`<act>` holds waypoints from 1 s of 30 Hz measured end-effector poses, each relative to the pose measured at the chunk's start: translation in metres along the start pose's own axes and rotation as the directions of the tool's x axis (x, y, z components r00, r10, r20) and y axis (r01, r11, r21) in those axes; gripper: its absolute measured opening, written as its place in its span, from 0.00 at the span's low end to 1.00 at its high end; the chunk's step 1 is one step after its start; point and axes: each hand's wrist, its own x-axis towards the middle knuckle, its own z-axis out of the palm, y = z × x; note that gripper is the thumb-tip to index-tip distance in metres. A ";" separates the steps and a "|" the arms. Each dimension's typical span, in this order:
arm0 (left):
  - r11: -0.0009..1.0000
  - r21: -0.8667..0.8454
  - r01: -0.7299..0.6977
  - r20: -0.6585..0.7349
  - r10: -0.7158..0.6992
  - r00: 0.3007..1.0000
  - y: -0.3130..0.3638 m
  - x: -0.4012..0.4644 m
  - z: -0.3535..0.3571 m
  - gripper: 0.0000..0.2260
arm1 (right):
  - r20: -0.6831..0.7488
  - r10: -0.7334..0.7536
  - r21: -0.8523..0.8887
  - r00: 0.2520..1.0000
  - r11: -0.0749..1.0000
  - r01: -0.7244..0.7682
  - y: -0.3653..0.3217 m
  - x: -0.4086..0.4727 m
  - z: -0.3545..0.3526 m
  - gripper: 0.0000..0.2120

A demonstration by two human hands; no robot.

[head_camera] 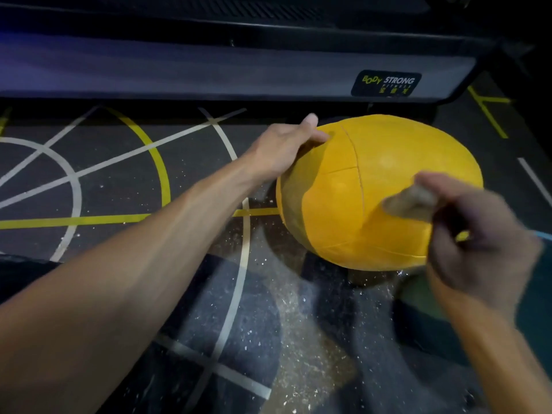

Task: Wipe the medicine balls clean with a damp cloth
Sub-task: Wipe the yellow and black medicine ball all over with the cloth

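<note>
We see the medicine ball (379, 189) on the floor (119, 174), just before the machine base (239, 70) behind it. Our left hand (283, 147) rests on its left side; our right hand (475, 243) is at its right, holding the cloth (412, 201) against it.

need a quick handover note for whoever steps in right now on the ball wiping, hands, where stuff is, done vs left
Left hand: rests on the upper left side of the yellow medicine ball, steadying it.
Right hand: pinches a small greyish cloth against the ball's near right side; the hand is blurred.
Ball: on the dark marked floor, in front of a Body Strong machine base. White specks lie on the floor below it.
Done: cannot tell how much is wiped.
Left: probably the rest of this ball's surface. No other balls in view.
</note>
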 end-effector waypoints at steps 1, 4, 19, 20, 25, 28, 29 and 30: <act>0.999 -0.036 -0.021 -0.084 0.018 0.996 -0.008 -0.002 0.001 0.15 | -0.054 0.090 -0.001 0.994 0.996 -0.090 0.009 0.009 -0.002 0.20; 0.997 -0.077 0.016 -0.237 -0.034 0.971 -0.037 -0.010 0.008 0.14 | -0.023 0.279 -0.013 0.960 0.960 -0.279 0.021 0.017 0.005 0.21; 0.602 -0.600 0.527 0.109 -0.591 0.799 -0.080 -0.030 0.046 0.28 | 0.002 0.440 0.106 0.898 0.893 -0.438 0.022 -0.024 -0.006 0.19; 0.609 -0.588 0.533 0.105 -0.595 0.797 -0.078 -0.033 0.046 0.27 | 0.008 0.453 0.123 0.892 0.884 -0.450 0.020 -0.025 -0.006 0.20; 0.691 -0.560 0.456 -0.026 -0.565 0.825 -0.067 -0.053 0.033 0.37 | 0.038 0.496 0.213 0.868 0.844 -0.492 0.017 -0.030 -0.006 0.19; 0.792 -0.509 0.338 -0.191 -0.486 0.853 -0.053 -0.062 0.001 0.35 | 0.035 0.526 0.257 0.850 0.817 -0.516 0.025 -0.022 0.005 0.17; 0.836 -0.452 0.311 -0.247 -0.452 0.857 -0.048 -0.063 -0.010 0.33 | 0.046 0.539 0.267 0.841 0.805 -0.530 0.030 -0.018 0.010 0.17; 0.876 -0.388 0.288 -0.295 -0.414 0.861 -0.041 -0.064 -0.020 0.31 | 0.068 0.554 0.269 0.830 0.791 -0.549 0.036 -0.014 0.015 0.16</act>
